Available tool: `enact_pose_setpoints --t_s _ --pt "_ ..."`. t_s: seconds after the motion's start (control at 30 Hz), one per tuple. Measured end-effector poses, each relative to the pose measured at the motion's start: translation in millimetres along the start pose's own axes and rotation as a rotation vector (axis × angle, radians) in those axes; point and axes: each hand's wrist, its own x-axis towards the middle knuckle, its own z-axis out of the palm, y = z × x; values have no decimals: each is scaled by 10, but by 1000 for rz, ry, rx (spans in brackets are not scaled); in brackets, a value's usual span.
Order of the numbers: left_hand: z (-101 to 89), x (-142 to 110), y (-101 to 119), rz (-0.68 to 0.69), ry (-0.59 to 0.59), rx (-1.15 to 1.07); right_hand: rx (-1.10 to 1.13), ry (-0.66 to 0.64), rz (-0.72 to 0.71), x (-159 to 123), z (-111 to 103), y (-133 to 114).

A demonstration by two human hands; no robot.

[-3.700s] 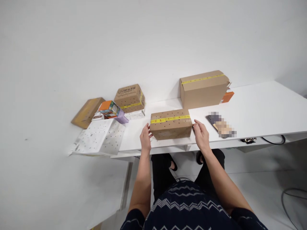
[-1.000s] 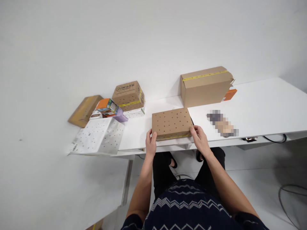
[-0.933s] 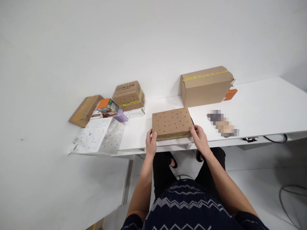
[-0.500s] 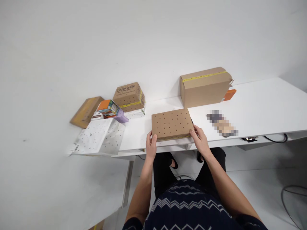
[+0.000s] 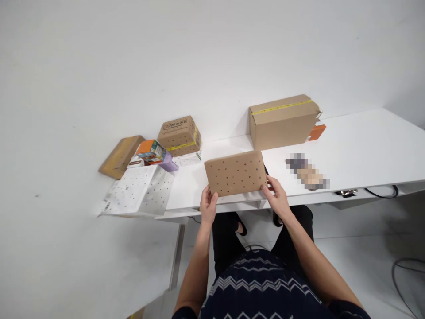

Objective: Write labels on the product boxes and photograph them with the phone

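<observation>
Between my hands, at the front edge of the white table [image 5: 229, 144], is a brown cardboard box [image 5: 235, 173] printed with small dark marks. My left hand [image 5: 209, 206] grips its lower left corner, thumb on the near face. My right hand [image 5: 276, 195] holds the lower right corner in the same way. The box is tilted, its dotted face turned toward me; its underside and back are hidden. A small dark thing peeks out behind its right edge, too little of it showing to name.
A large taped carton [image 5: 282, 124] stands against the wall, with an orange box [image 5: 316, 132] beside it. Left are a smaller carton [image 5: 177, 133], a white dotted package [image 5: 133, 188], an orange-topped box [image 5: 151, 150], a purple box [image 5: 169, 163] and a brown parcel [image 5: 121, 157]. A pixelated patch covers something on the right.
The dotted box has tipped up further toward me, its far left corner shifting left. The yellow tape along its near edge is out of sight. Both hands keep their grip.
</observation>
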Motion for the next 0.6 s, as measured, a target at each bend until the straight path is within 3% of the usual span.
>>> enact_pose_setpoints --t_s 0.1,0.27,0.5,0.6 --pt "-40 -71 -128 -10 29 14 -128 55 -6 -75 7 74" --pt "-73 -172 -318 -57 61 70 -206 -6 28 -177 21 230" --pt "-94 -160 -346 -42 42 99 -237 -48 24 -122 -36 226" --pt "-107 -139 -314 -50 93 101 -319 -20 48 15 -130 237"
